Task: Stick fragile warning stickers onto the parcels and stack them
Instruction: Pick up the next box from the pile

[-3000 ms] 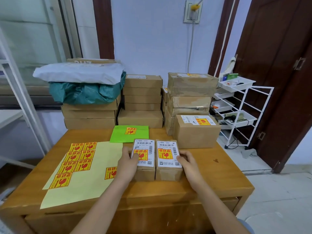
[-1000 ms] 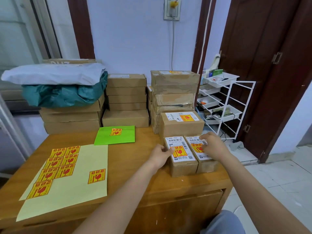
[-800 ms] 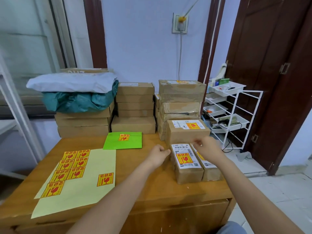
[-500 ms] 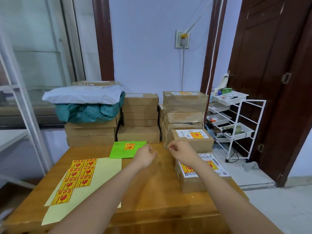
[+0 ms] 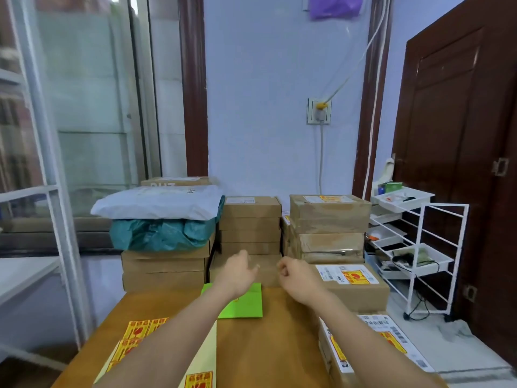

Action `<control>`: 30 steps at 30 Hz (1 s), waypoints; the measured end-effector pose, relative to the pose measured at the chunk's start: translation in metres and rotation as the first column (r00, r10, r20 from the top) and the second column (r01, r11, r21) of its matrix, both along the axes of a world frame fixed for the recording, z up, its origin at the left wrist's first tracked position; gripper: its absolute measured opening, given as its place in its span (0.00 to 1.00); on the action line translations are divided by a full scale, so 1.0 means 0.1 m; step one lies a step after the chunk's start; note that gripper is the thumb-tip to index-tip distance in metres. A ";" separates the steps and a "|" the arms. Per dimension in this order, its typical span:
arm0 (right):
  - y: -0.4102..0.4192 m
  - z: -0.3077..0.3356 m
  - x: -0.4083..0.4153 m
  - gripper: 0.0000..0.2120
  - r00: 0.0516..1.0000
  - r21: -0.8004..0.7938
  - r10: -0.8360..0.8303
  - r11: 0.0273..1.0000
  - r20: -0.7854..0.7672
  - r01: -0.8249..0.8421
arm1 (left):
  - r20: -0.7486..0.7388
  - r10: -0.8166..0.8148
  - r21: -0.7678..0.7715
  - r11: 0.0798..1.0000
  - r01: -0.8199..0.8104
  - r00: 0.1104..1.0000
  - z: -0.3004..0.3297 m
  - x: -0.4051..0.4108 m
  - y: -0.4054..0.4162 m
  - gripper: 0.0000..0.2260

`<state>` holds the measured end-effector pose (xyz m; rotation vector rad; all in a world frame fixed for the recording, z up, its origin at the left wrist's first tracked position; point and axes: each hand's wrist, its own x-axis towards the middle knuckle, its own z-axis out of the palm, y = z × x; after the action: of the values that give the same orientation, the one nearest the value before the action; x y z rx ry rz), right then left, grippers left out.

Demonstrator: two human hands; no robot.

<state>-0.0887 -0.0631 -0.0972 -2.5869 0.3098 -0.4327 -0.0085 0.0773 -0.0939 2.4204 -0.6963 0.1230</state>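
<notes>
Both hands are raised above the bench [image 5: 282,343], nothing held: left hand [image 5: 237,271] loosely curled, right hand [image 5: 298,275] fisted. Two stickered parcels [image 5: 391,351] are seen at the bench's right edge, the sticker sheet [image 5: 140,336] at its left.

Left forearm [image 5: 179,331] covers much of pale yellow sticker sheet [image 5: 208,348]; sheet and lowest sticker [image 5: 199,380] cut by bottom edge. Left hand [image 5: 237,273] hides rear corner of green envelope [image 5: 246,303] and its sticker. Right forearm [image 5: 372,345] crosses two labelled parcels [image 5: 402,345] at table's right end; seam between them hidden, front ends cut by frame. Label print too small to read. Right hand [image 5: 298,275] seen from back; fingers curled, anything pinched cannot be told. Purple thing [image 5: 335,5] on wall cut by top edge. Shelf rack [image 5: 419,247] contents too small to tell.
</notes>
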 end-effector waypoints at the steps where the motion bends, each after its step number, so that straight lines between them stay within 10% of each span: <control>1: -0.01 0.01 0.06 0.12 1.000 0.000 0.000 1.000 0.011 0.000 | 0.004 0.004 -0.005 1.000 -0.004 1.000 0.02 0.06 -0.02 0.13; 30: -0.58 0.61 2.12 0.24 0.964 0.278 -0.262 0.930 0.046 0.240 | -0.146 0.172 -0.188 0.962 -0.198 0.974 0.50 1.74 -0.64 0.25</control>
<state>0.1229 -0.1211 -0.0367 -2.2631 0.6307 -0.5446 0.1658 0.0129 -0.0439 2.2698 -0.3785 0.1068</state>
